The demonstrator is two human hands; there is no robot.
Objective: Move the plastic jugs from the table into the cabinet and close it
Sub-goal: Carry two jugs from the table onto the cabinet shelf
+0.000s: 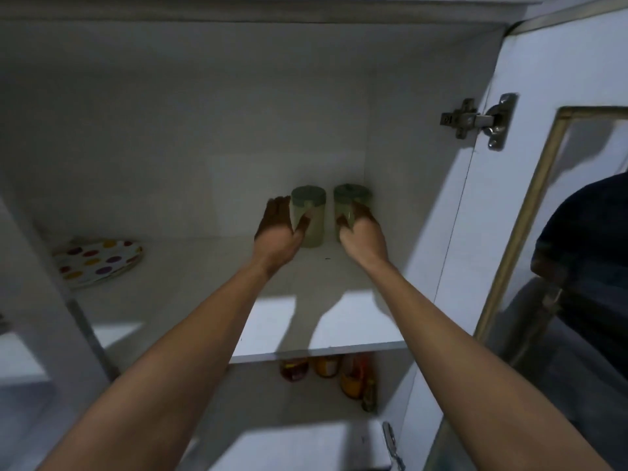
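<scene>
Left hand (277, 229) cupped round left jug (308, 215); right hand (360, 229) wrapped on right jug (350, 207). Both jugs upright, just apart, deep on upper shelf (210, 294) near back right corner. Advice: confirm bases flat, release straight back, avoid tipping; glass-panel door (530, 232) open, closing outstanding.

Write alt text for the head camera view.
Two bare hands, left hand and right hand, each grip a green-lidded plastic jug, left jug and right jug, upright at the back of a white cabinet shelf. A polka-dot plate lies far left; the cabinet door stands open.
</scene>
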